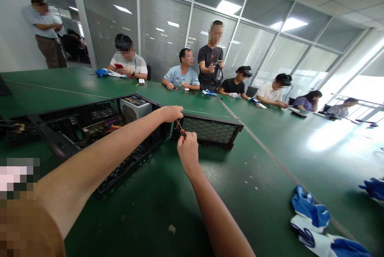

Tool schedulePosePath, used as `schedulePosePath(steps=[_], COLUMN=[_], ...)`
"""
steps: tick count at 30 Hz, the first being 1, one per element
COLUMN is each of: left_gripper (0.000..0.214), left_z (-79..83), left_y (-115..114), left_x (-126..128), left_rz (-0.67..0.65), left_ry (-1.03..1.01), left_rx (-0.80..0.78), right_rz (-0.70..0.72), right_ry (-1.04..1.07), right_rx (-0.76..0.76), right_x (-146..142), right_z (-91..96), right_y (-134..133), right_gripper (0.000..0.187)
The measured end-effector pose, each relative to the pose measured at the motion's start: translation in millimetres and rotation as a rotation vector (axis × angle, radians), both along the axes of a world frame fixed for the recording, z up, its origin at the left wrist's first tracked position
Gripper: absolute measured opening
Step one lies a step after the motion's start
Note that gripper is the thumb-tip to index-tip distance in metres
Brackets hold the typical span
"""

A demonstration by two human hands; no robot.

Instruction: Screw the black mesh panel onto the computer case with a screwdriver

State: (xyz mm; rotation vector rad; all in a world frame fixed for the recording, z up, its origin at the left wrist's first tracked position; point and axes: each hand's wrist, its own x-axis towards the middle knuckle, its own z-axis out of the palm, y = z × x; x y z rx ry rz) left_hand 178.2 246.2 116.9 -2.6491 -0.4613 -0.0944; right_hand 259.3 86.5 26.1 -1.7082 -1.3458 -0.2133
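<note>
My right hand [188, 149] is closed around a screwdriver [182, 132] with an orange and black handle, its thin shaft pointing up at the left end of a black mesh front panel [210, 132]. The panel stands on its long edge on the table. At that panel's upper left corner, my left hand [173, 113] has its fingers bent and closed on the edge; the fingertips are partly hidden. Left of the panel lies an open black computer case [147, 151], with a grey power supply [136, 109] and coloured cables [113, 128] inside. My left forearm covers part of the case.
Blue and white work gloves [312, 213] lie on the green table [270, 193] at the right front, with another blue glove [373, 188] at the right edge. Several people sit along the far side, and a standing person [211, 55] holds a dark headset.
</note>
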Motion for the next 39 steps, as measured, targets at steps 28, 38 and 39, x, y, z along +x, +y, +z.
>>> schedulePosePath(steps=[28, 38, 39], left_gripper=[0.019, 0.021, 0.021], left_z=[-9.9, -13.9, -14.5], left_y=[-2, -1, -1], left_x=[2, 1, 1], left_rz=[-0.024, -0.067, -0.069], left_ry=[-0.031, 0.012, 0.005], left_rx=[0.147, 0.205, 0.21], right_rz=[0.208, 0.06, 0.063], right_ry=[-0.284, -0.216, -0.235], right_rx=[0.182, 0.201, 0.195], right_x=[-9, -13, -12], right_z=[1.1, -0.4, -0.4], right_y=[-1, 3, 3], right_gripper=[0.022, 0.017, 0.017])
